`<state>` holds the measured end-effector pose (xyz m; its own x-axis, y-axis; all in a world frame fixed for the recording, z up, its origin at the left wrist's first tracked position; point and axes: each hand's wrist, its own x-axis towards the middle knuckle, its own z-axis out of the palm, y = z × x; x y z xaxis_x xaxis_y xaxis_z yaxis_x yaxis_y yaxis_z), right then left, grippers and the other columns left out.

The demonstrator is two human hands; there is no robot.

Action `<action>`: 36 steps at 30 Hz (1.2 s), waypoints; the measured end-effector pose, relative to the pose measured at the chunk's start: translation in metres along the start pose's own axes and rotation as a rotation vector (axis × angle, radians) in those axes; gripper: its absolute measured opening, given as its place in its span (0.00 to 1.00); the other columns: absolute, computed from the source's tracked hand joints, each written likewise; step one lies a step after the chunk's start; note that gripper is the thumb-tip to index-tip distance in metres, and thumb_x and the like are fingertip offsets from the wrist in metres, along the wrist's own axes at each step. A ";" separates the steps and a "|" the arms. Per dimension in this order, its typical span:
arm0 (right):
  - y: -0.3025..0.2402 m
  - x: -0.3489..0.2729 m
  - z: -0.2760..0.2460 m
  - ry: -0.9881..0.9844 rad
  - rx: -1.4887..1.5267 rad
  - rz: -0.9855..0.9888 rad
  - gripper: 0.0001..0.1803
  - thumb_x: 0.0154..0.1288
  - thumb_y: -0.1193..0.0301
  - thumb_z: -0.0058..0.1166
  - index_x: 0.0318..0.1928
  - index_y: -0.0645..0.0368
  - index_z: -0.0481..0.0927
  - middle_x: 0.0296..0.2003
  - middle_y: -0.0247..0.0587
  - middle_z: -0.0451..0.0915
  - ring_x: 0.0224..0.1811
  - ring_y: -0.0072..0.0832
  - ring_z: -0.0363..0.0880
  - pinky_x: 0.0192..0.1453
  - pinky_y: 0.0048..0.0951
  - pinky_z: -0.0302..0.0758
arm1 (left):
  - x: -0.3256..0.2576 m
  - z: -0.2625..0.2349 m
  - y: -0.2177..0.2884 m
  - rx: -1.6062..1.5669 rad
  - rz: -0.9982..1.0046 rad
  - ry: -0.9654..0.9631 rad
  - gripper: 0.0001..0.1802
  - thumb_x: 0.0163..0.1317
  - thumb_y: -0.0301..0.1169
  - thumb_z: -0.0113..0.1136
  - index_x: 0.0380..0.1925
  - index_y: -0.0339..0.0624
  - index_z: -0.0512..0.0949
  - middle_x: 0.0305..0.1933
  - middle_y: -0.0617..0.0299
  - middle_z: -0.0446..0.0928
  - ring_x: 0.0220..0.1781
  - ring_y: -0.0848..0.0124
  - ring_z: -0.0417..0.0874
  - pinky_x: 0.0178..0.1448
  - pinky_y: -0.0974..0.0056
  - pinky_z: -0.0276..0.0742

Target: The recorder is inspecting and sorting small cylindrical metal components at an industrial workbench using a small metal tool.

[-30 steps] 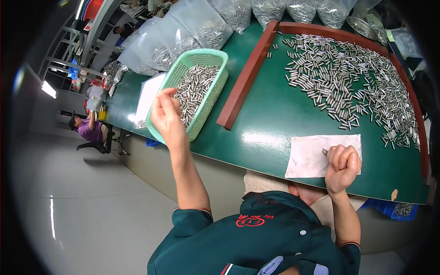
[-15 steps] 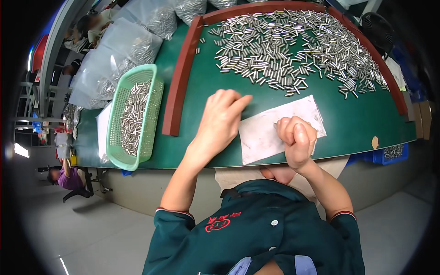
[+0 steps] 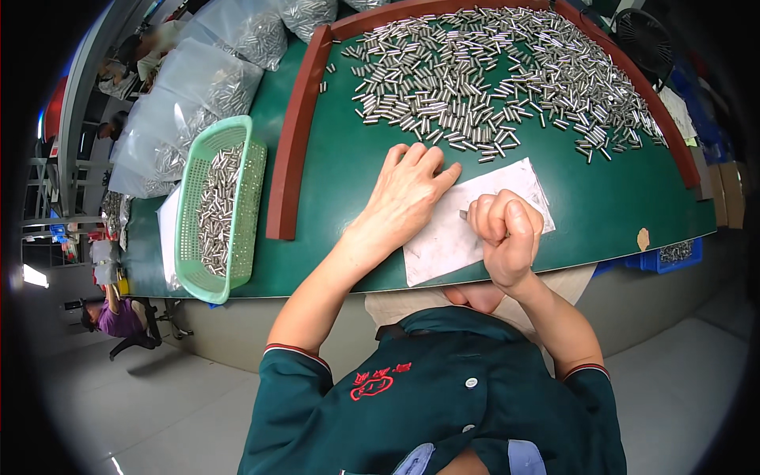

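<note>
My left hand (image 3: 408,192) reaches over the green tabletop at the near side of a broad spread of short metal pins (image 3: 443,99). Its fingers are bent and apart, with the thumb out to the right; the undersides of the fingertips are hidden. My right hand (image 3: 508,237) is closed in a fist above a smudged white sheet (image 3: 439,249). A small metal pin (image 3: 464,214) pokes out of this fist on its left side. Whether more pins lie inside the fist cannot be seen.
Dark red rails (image 3: 294,150) border the pins. To the left stands a light green basket (image 3: 184,229) of pins, beside clear plastic bags (image 3: 202,75) of metal parts. A black fan (image 3: 643,43) is at the far right; a blue bin (image 3: 679,257) sits below the table edge.
My left hand has moved to the right, and its fingers have spread. The right fist stays over the sheet, where the pin now shows more. The whole view has shifted slightly.
</note>
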<state>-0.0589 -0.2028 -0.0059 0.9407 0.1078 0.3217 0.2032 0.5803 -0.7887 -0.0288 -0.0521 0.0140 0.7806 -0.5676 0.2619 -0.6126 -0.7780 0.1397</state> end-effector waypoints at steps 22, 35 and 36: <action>-0.001 0.004 0.008 -0.032 0.138 0.071 0.20 0.66 0.66 0.26 0.14 0.51 0.53 0.09 0.27 0.50 0.12 0.17 0.43 0.21 0.21 0.46 | -0.266 -0.077 0.027 -0.864 -1.460 1.011 0.08 0.52 0.23 0.57 0.34 0.35 0.75 0.33 0.63 0.76 0.38 0.77 0.76 0.45 0.73 0.69; -0.002 0.008 0.012 -0.031 0.100 0.049 0.21 0.66 0.65 0.26 0.14 0.51 0.52 0.09 0.28 0.49 0.13 0.17 0.43 0.21 0.21 0.46 | -0.332 -0.036 0.011 0.478 -1.480 0.617 0.12 0.43 0.27 0.66 0.16 0.40 0.69 0.19 0.62 0.68 0.22 0.64 0.69 0.32 0.65 0.64; -0.003 0.008 0.011 -0.052 0.113 0.046 0.21 0.66 0.64 0.26 0.14 0.51 0.52 0.09 0.27 0.49 0.12 0.17 0.42 0.20 0.21 0.46 | -0.325 -0.038 0.010 0.509 -1.386 0.651 0.12 0.44 0.25 0.65 0.16 0.40 0.69 0.19 0.62 0.68 0.22 0.64 0.69 0.31 0.65 0.64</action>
<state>-0.0552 -0.1948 0.0053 0.9324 0.1762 0.3155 0.1257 0.6605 -0.7402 -0.2934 0.1347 -0.0339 0.4067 0.7146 0.5692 0.6899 -0.6487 0.3215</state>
